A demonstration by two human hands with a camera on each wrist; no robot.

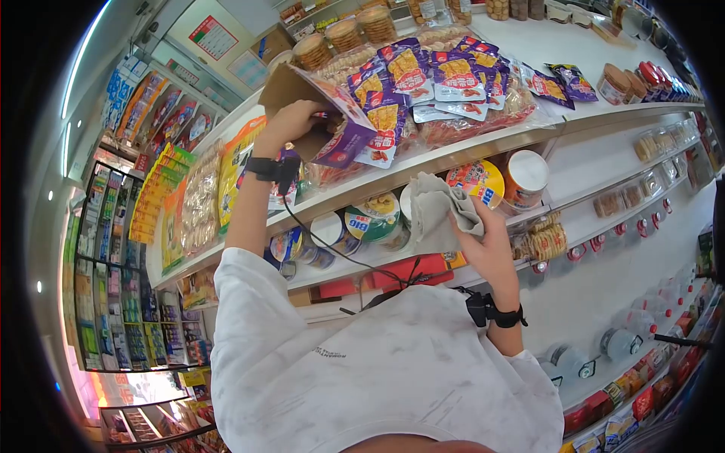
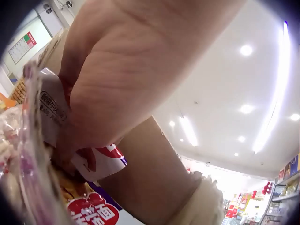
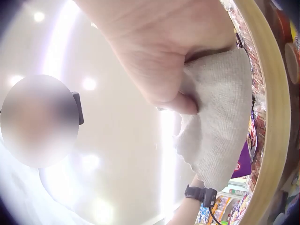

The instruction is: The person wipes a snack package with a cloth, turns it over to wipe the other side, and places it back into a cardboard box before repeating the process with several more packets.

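Note:
My left hand (image 1: 296,121) reaches into an open cardboard box (image 1: 349,143) with a purple printed side, tilted on the shelf's front edge. In the left wrist view, the fingers curl round a white and red snack packet (image 2: 110,161) inside the box; part of the grip is hidden by the hand. Another packet with a red label (image 2: 93,208) lies just below it. My right hand (image 1: 487,240) holds a crumpled grey cloth (image 1: 434,210) in front of the shelf, thumb pressed on its folds in the right wrist view.
Purple snack packets (image 1: 457,75) lie spread over clear bags on the upper shelf, right of the box. Bagged snacks (image 1: 200,192) stand to the left. Instant noodle tubs (image 1: 374,215) line the shelf below, behind the cloth. A cable (image 1: 302,223) hangs from the left wrist.

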